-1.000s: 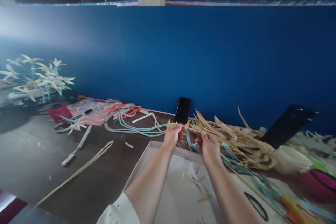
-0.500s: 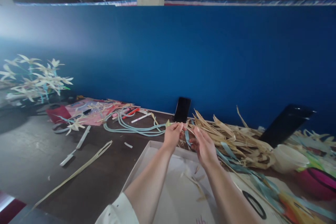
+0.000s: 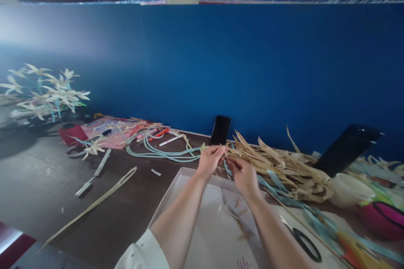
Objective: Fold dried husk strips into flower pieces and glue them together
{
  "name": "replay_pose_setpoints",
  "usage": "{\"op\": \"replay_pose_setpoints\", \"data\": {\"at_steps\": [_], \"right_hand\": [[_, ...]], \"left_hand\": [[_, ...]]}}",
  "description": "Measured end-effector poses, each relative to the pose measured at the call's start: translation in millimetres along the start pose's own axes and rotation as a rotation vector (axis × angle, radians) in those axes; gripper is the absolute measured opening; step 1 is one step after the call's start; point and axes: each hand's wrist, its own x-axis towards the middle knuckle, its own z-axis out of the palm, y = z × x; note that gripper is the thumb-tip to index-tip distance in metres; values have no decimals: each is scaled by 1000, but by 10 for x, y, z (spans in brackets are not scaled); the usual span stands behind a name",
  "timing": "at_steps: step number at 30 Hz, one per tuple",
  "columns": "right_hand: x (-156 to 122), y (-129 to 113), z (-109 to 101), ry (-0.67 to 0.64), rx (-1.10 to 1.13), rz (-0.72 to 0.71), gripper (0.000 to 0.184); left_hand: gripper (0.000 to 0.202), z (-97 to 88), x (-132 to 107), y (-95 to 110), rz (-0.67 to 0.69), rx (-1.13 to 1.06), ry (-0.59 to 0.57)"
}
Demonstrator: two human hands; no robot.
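My left hand is closed in a pinch above the far edge of the white box lid. A pale pointed husk piece pokes out past its fingers; most of it is hidden. Just to the right, my right hand has its thumb and fingers pressed together at a light blue strip, which hangs between the two hands. Light blue cords lie looped on the table to the left. Dry corn husks are heaped right behind my right hand.
A phone leans on the blue partition. Scissors and a yellow-orange tool lie at lower right, near a white bowl. Husk flowers stand far left. A long pale strand and markers lie on the table.
My right hand has turned and its fingers have closed together by the blue strip, nearer my left hand. The left hand keeps its pinch. The view has shifted slightly.
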Motion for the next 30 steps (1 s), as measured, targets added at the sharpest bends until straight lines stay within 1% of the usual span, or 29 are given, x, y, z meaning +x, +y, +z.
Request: {"op": "replay_pose_setpoints", "data": {"at_steps": [2,5,7,9,11,13,17,19,22,25,28,30], "right_hand": [[9,24,-16,79,-46,-15,28],[45,58,-84,222,-74,7,32],[68,68,-136,308,-80,41,35],[79,65,-168,361,-66,74,37],[74,58,-170,370,-40,85,37],[60,58,-144,346,-25,76,36],[26,91,-59,294,-19,2,32],[11,103,-29,276,-17,-20,32],[-13,89,-7,251,5,12,32],[-32,52,6,222,29,49,32],[-47,26,31,186,53,55,32],[-58,17,53,167,67,33,31]], "left_hand": [[36,-38,19,17,27,-20,77],[38,-116,61,34,54,-31,255],[35,-158,87,30,41,28,341],[31,-185,104,15,37,146,382],[29,-209,110,2,55,290,399],[28,-248,105,9,80,452,430],[26,-376,84,69,83,855,544],[23,-435,78,77,49,1038,510],[21,-472,79,28,-52,1240,370],[28,-456,84,-40,-105,1353,289],[34,-431,88,-78,-127,1422,241],[33,-421,90,-89,-139,1452,226]]}}
